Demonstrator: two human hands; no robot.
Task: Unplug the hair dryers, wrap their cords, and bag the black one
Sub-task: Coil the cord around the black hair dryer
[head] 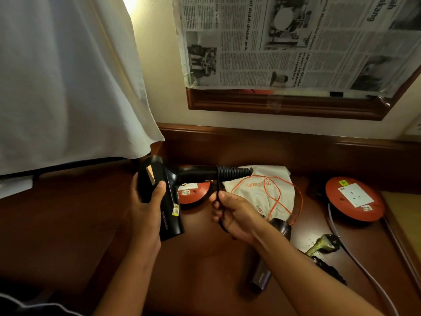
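The black hair dryer (164, 197) is hanging above the desk, its cord (230, 174) lying coiled round its handle. The second, purplish dryer (271, 254) is lying flat beside the white drawstring bag (257, 190).

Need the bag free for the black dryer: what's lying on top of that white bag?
On the white bag lie loops of orange drawstring; the second dryer's end overlaps its near edge. The right hand hides the near-left part.

Black hair dryer (164, 197) (gold panel); red-orange reels (354, 199); white bag (257, 185).
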